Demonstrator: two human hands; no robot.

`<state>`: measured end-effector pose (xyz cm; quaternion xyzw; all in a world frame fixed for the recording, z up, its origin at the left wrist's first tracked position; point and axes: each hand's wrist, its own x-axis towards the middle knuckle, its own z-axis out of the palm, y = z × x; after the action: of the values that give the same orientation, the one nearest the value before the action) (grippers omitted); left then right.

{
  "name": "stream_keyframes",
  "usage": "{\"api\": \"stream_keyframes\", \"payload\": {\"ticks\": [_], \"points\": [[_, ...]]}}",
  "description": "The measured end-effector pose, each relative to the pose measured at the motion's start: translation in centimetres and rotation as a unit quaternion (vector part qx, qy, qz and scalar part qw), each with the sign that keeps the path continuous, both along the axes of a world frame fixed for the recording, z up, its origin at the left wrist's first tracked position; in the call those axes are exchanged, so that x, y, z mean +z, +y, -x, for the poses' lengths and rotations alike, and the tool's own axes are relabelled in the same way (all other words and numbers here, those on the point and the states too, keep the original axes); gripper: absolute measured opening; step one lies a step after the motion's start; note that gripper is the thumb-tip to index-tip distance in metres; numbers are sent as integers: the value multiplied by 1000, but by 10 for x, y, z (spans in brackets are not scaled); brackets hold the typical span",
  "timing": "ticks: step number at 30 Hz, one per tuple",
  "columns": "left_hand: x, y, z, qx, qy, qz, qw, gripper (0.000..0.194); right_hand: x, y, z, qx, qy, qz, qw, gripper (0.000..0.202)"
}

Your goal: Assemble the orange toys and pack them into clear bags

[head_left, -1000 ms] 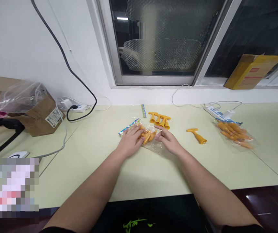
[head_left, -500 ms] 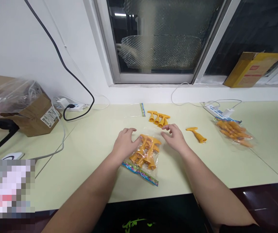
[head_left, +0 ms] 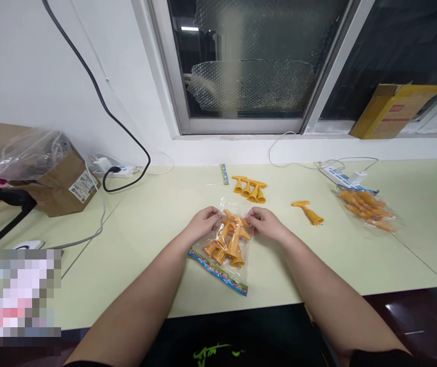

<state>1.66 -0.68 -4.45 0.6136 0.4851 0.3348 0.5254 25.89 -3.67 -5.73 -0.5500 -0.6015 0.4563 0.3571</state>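
Note:
A clear plastic bag (head_left: 218,270) with a colourful printed strip lies on the table in front of me, strip towards me. Inside it are several orange-yellow plastic pieces (head_left: 236,243), each with a T-shaped top and a flared end. My left hand (head_left: 204,222) pinches the bag's far left edge. At the far right edge, my right hand (head_left: 265,222) pinches the film between thumb and fingers. Beyond the bag, several loose pieces of the same kind (head_left: 254,191) stand in a row. Another single piece (head_left: 309,212) lies on its side to the right.
A second filled bag (head_left: 367,206) rests at the right beside a power strip (head_left: 338,177). An empty-looking bag with a printed strip (head_left: 224,174) lies near the wall. On the left are a cardboard box (head_left: 63,178), a black cable (head_left: 106,109) and another power strip (head_left: 125,171).
Both hands have closed in on the bag's far edge and taken hold of it, the right moving left. The bag's far end is now lifted and spread slightly.

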Motion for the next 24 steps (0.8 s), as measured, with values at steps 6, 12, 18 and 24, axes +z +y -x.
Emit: {"api": "stream_keyframes", "payload": {"ticks": [6,12,18,24], "points": [[14,0,3,74,-188,-20,979,22,26,-8,-4,-48,126,-144,980,36],[26,-12,6,25,-225,-175,958,15,44,-20,0,-76,143,-271,949,32],[27,-22,-3,1,-163,-223,961,24,41,-21,4,-46,135,-274,951,27],[37,-24,-2,42,-122,-214,968,35,42,-21,-1,-85,140,-281,946,28]]}}
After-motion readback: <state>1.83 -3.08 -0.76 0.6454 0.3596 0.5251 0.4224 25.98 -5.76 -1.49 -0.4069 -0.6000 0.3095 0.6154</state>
